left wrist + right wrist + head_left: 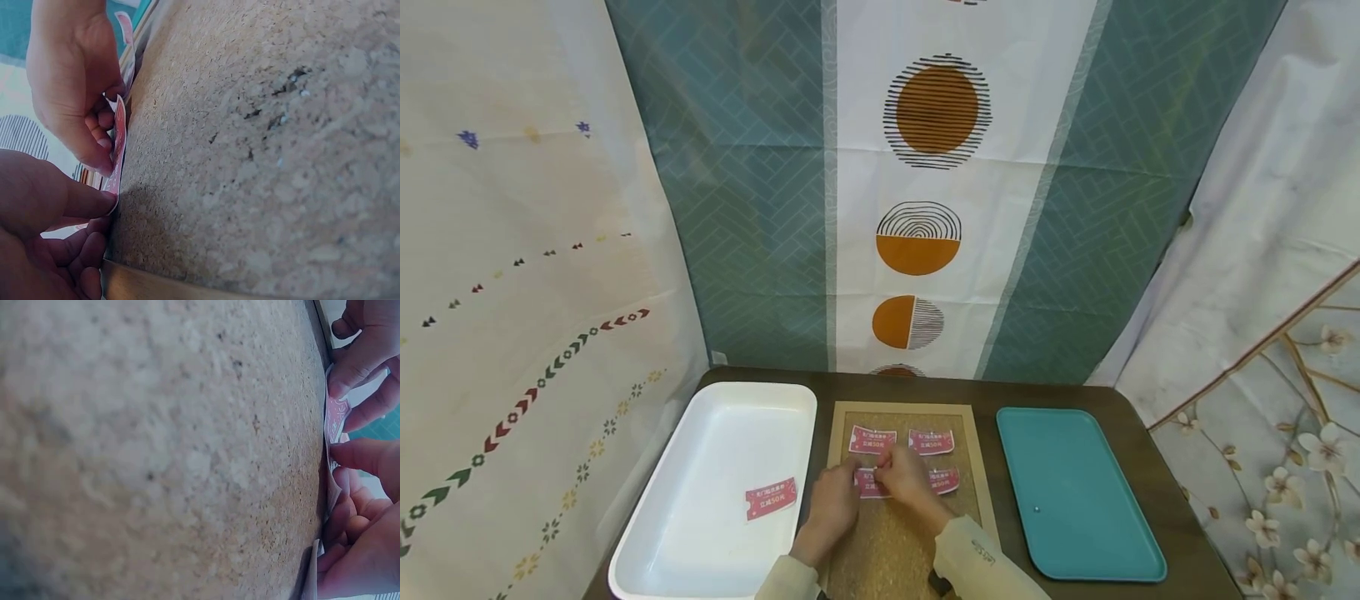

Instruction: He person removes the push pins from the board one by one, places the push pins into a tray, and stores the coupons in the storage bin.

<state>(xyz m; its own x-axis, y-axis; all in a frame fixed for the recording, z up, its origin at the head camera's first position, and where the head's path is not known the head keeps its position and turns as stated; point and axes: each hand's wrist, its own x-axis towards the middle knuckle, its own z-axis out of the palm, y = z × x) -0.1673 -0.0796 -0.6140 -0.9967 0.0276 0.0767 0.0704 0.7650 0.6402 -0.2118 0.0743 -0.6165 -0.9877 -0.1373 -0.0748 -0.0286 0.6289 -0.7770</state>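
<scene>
Four pink coupons (931, 442) sit in two rows on a cork board (887, 550), bottom centre of the head view, on a dark brown counter (1180, 500). A white tray (715, 467) holding a fifth coupon (771, 499) stands lower left, a teal tray (1075, 483) lower right. Patterned cloth (760, 208) hangs behind. The left hand (835, 500) and right hand (906, 479) both pinch the board's lower-left coupon (865, 485).

The left wrist view adds what the head view hides: that coupon seen edge-on at left, one end lifted off the cork, and dark pits in the grain at upper right.

The right wrist view shows coarse cork across most of the frame, fingers of both hands and the coupon's printed face at right.
</scene>
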